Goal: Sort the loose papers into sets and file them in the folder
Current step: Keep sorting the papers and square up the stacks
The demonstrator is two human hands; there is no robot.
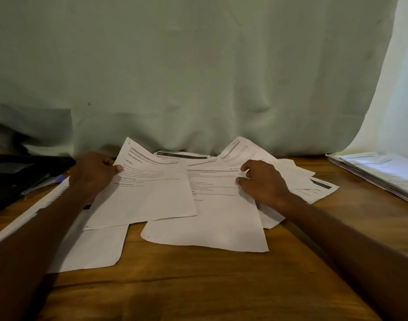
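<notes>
Sorting stage, apparently: left hand (92, 173) pinched the left edge of a printed sheet (143, 193), right hand (262, 181) rested loosely curled fingers on the loose papers (221, 218) mid-table; black folder (25, 172) lay far left, so grouping likely came next.

2 bare forearms, hands (92, 172) unadorned, sleeveless.

Home desk corner: wooden tabletop (198, 286), pale curtain (198, 66) behind, stacked papers (383, 172).
</notes>
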